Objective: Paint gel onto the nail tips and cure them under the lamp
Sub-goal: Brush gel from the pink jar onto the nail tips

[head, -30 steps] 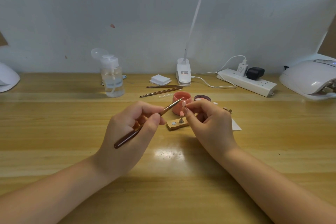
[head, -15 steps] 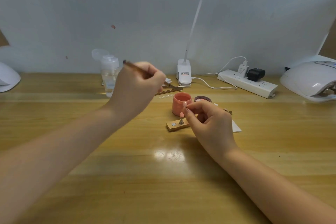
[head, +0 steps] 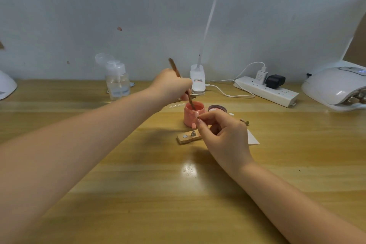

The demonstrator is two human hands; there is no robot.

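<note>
Brush (head: 179, 80) tip dipped in open pink gel pot (head: 193, 113); pink nail tip (head: 194, 125) beside.

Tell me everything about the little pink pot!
The pot is small, round and pink, glossy like plastic or glass. It stands upright on the wooden table with its top open, and pink gel shows inside. A brown-handled brush, held by the left hand, dips into it at a slant. The right hand holds a pink nail tip just in front of it. A dark lid lies right beside it.
</note>
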